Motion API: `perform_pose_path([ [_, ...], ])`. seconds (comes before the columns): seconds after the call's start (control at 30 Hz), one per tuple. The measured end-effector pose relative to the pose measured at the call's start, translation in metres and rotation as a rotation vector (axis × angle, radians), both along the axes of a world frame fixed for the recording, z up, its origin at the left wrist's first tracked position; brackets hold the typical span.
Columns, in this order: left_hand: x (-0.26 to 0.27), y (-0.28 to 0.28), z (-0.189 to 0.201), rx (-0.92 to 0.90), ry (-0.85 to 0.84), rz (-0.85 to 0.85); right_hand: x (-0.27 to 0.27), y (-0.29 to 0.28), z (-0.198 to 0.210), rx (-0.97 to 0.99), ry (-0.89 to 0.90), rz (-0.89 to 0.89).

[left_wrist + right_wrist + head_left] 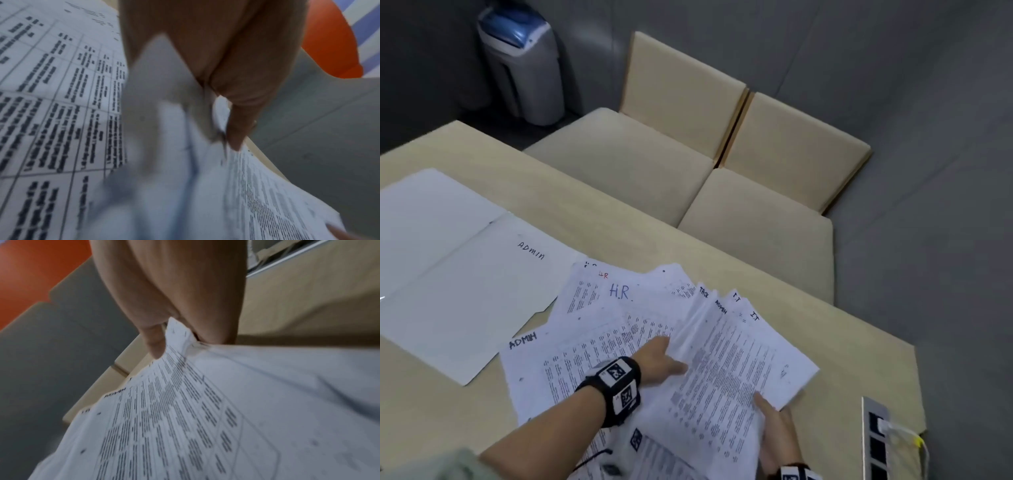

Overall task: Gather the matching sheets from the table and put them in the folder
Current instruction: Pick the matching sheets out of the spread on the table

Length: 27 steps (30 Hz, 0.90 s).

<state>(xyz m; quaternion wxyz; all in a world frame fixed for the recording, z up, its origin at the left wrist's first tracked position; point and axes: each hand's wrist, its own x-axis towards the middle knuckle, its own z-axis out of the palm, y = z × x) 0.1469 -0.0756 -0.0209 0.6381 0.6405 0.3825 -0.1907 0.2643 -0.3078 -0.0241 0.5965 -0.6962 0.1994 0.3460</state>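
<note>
Low in the frame's centre, the right hand (779, 431) pinches a fanned stack (736, 353) of mixed-label sheets while the left hand (659, 358) grips its edge; wrong sheets could slip toward the open ADMIN folder (458, 274) at left.

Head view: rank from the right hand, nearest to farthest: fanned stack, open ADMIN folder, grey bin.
1. Fanned stack: held in the right hand itself, at the table's near right; the left hand leafs through it.
2. ADMIN folder: lies open on the table, far to the left.
3. Grey bin: on the floor beyond the table, far left.
</note>
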Motion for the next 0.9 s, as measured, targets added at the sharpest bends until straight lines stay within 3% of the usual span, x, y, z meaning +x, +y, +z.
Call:
perform_pose_path([
  [0.17, 0.003, -0.001, 0.027, -0.075, -0.217, 0.018, 0.013, -0.012, 0.021, 0.136, 0.258, 0.073],
  [0.23, 0.000, 0.008, 0.040, -0.076, -0.317, 0.006, 0.018, -0.013, 0.030, 0.144, 0.234, 0.102],
  [0.3, -0.012, 0.023, 0.042, 0.087, -0.322, 0.041, 0.018, -0.007, 0.037, 0.192, 0.176, 0.104],
  [0.43, -0.070, 0.065, 0.022, 0.748, 0.129, 0.191, 0.006, 0.011, 0.060, 0.195, 0.102, 0.163],
  [0.5, -0.107, 0.081, 0.010, 0.889, 0.368, 0.354, 0.004, 0.019, 0.073, 0.206, 0.080, 0.192],
  [0.6, -0.153, 0.094, 0.000, 0.766, 0.556, 0.610, 0.000, 0.028, 0.087, 0.229, 0.065, 0.192],
  [0.67, -0.169, 0.095, -0.013, 0.636, 0.558, 0.601, -0.005, 0.032, 0.091, 0.259, 0.041, 0.187],
  [0.8, -0.161, 0.096, -0.013, 0.615, 0.429, 0.413, -0.015, 0.054, 0.088, 0.265, 0.041, 0.212],
  [0.9, -0.134, 0.098, 0.005, 0.688, 0.176, 0.354, -0.025, 0.071, 0.074, 0.209, 0.064, 0.263],
])
